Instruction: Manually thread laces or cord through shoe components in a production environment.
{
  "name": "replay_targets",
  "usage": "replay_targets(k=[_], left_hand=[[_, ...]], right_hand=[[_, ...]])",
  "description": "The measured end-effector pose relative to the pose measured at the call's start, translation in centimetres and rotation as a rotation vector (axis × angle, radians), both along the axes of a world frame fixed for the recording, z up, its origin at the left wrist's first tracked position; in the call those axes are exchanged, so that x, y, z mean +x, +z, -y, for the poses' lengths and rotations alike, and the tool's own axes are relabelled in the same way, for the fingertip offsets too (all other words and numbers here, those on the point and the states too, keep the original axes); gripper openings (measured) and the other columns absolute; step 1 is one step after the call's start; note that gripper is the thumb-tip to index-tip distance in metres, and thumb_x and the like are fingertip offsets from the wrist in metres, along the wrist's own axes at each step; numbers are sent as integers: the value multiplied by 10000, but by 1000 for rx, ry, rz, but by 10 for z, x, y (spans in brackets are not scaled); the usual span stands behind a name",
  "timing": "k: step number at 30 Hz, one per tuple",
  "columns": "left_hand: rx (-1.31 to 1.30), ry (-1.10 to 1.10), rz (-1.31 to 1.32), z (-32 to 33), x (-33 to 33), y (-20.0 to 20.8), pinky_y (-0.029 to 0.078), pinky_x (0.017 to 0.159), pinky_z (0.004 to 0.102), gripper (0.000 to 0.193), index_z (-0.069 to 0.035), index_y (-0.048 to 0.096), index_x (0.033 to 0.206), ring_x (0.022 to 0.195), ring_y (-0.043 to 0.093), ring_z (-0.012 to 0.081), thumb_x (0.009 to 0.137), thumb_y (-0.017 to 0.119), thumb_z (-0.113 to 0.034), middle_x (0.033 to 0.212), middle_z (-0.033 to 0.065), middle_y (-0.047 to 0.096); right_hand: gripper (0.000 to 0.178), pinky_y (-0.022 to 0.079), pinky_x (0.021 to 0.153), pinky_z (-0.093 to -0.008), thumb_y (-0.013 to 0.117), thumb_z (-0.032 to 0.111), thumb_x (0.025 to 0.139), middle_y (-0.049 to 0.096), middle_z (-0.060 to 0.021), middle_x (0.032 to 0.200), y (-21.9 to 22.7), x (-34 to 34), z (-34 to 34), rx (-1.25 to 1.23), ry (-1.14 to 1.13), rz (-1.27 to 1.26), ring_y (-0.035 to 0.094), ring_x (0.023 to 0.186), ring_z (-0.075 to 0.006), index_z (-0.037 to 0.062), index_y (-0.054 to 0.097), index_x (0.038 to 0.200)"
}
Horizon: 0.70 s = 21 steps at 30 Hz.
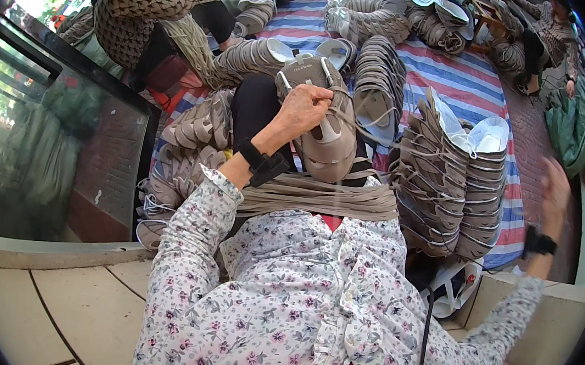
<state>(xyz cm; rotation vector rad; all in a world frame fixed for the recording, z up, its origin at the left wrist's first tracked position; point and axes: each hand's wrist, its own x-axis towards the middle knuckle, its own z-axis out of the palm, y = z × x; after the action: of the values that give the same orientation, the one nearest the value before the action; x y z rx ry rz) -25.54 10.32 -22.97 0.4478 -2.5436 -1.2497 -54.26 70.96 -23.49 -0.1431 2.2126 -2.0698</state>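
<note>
A taupe shoe upper [334, 149] with white trim rests on my lap, its toe toward me. My left hand [305, 109] is closed over its lacing opening, the fingers pinching a shoelace. A loose length of lace trails off to the right of the upper. Across my lap, below the toe, lies a thick bundle of flat taupe shoelaces [319, 199]. My right hand [556, 185] is raised far out to the right, away from the upper. It is smeared by motion, so I cannot make out its fingers or anything in them.
Nested stacks of shoe uppers [483, 195] stand to the right, with another stack [195, 126] on the left. A striped sheet [460, 79] covers the ground. A glass panel [55, 136] borders the left side. A co-worker [142, 17] sits far left; a green sack [576, 127] stands far right.
</note>
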Motion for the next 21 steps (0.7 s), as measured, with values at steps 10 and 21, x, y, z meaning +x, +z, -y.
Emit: replay_targets(k=[10, 21], left_hand=[[-34, -11, -242, -18, -12, -16, 514, 707, 294, 217, 33, 700, 1017, 768, 666, 207, 856, 632, -96, 866, 148, 707], [-136, -25, -263, -23, -10, -11, 476, 613, 247, 270, 40, 691, 1060, 637, 576, 116, 804, 678, -43, 810, 90, 665]], right_hand=[[139, 375, 441, -166, 618, 136, 961, 637, 8, 740, -11, 150, 413, -60, 807, 157, 520, 524, -24, 12, 652, 1014], [95, 449, 627, -192, 698, 98, 897, 638, 36, 774, -22, 163, 425, -66, 669, 52, 536, 691, -28, 3, 704, 897]])
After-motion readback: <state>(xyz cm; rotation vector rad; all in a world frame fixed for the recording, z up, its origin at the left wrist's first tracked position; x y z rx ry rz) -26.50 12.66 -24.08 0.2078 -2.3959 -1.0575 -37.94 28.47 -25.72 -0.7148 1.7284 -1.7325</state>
